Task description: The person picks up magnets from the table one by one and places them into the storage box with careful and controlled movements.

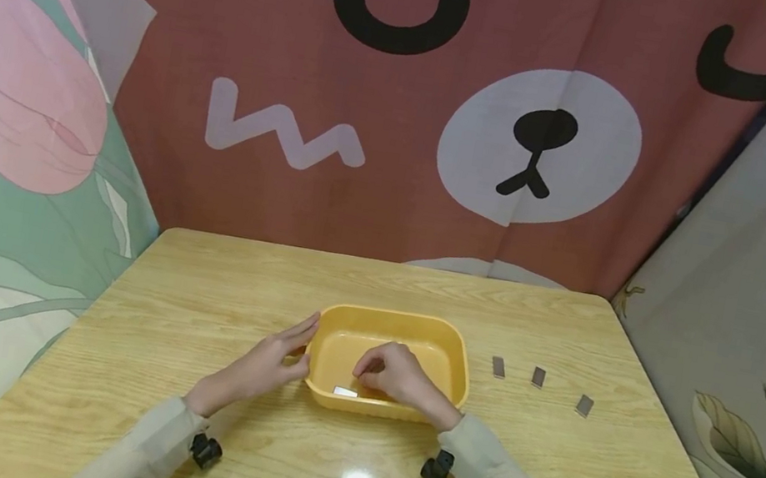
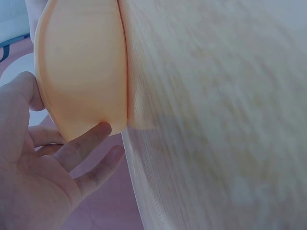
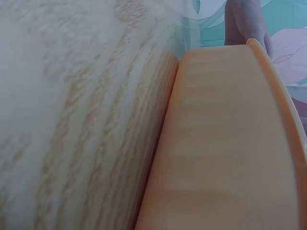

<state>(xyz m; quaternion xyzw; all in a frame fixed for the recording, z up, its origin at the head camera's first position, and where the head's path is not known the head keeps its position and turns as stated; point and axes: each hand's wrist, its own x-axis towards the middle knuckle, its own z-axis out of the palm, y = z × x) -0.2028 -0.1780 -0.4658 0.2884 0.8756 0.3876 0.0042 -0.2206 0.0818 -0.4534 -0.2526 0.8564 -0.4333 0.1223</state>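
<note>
On the wood-grain desk (image 1: 233, 273), your left hand (image 1: 264, 367), fingers spread, touches a yellow tub (image 1: 370, 408); your right hand's (image 1: 397, 371) fingers curl inside, hold unclear, beside a white tile (image 1: 344, 391). Leaning nearside could tip it.

text: none readable | labels, brands: none | numbers, signs: none

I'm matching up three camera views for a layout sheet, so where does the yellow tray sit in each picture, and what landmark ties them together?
Head: yellow tray in the lower middle.
Left wrist: yellow tray at upper left, running off the top edge.
Right wrist: yellow tray across the right half, running off the bottom.
Shared landmark: the wooden table under it.
</note>
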